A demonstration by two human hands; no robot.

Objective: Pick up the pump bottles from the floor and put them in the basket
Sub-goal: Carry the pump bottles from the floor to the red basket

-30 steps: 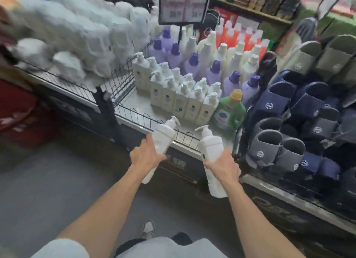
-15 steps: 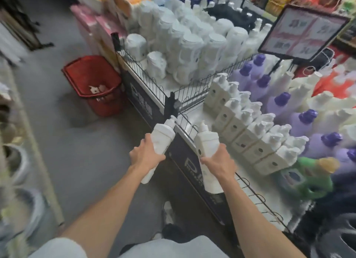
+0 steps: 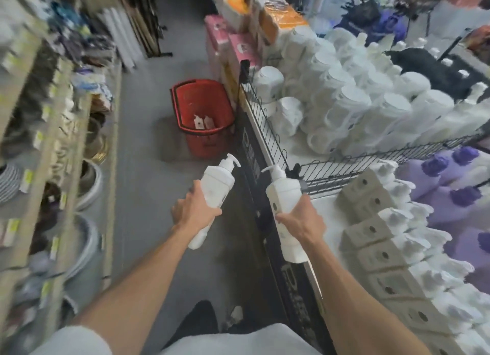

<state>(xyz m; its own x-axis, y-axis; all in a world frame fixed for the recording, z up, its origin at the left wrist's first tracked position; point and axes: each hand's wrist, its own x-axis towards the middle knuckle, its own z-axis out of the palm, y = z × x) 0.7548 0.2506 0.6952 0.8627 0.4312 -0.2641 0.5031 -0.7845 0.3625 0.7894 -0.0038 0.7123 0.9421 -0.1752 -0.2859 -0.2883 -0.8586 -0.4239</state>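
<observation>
My left hand grips a white pump bottle around its middle, pump nozzle pointing up and right. My right hand grips a second white pump bottle, its nozzle pointing left. Both bottles are held at waist height over the grey floor, next to the display table's corner. The red basket stands on the floor ahead, against the table's side. Two small white pump bottles lie inside the red basket.
A wire-fenced display table on the right carries white jugs, rows of white pump bottles and purple-capped bottles. Shelving with bowls and small goods lines the left. A grey floor aisle runs between them toward the basket.
The view has swung left from the display table to the aisle, so the red basket now lies straight ahead and nearer. Both hands keep the same grip on their bottles.
</observation>
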